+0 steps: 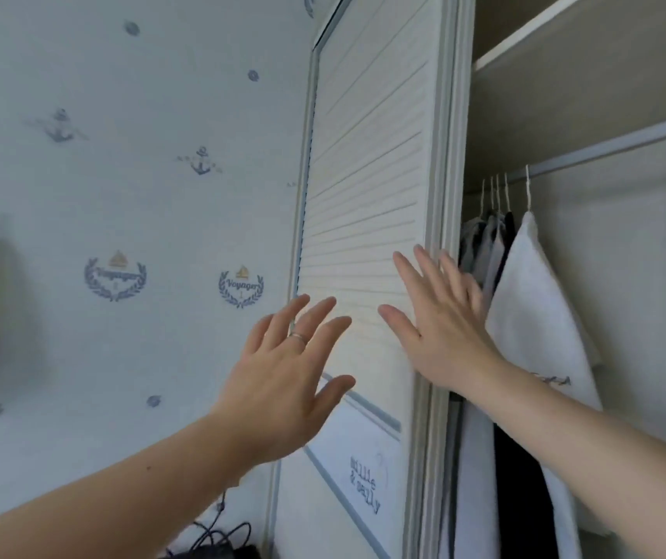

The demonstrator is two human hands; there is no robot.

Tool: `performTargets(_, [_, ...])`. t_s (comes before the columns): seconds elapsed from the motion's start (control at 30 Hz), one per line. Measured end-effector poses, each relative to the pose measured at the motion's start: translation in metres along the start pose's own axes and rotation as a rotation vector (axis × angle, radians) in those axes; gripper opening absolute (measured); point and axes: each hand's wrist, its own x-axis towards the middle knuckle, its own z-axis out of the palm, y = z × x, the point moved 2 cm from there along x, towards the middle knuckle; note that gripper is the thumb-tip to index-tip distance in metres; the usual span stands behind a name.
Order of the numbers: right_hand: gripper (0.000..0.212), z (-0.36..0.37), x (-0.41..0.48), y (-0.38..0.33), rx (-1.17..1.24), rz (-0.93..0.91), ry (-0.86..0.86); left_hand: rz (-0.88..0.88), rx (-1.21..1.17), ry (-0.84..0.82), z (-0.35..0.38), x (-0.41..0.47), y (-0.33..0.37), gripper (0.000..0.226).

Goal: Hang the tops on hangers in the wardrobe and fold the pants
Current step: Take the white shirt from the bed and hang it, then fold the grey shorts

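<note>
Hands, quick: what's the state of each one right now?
Left hand: open, fingers spread, holding nothing, in front of the wardrobe door.
Right hand: open, fingers straight, holding nothing, by the same door's right edge.

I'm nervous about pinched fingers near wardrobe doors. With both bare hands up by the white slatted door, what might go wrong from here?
1. The right hand lies open across the edge of the white slatted wardrobe door, fingertips toward the opening; if the door moves, they might get pinched.
2. The white hanging top sits close beside that edge and might snag or get trapped.
</note>
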Motion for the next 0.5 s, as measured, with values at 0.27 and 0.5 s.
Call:
performTargets(0.27, [0.073, 0.035, -0.052, -0.253, 0.253, -0.254, -0.139, -0.276, 0.121, -0.148, -0.106, -0.226, -0.139, 0.074])
performTargets(0.5, [0.074, 0.061, -0.096, -0.463, 0.56, -0.513, -0.326, -0.605, 0.262, -0.257, -0.211, -0.414, -0.225, 0.074])
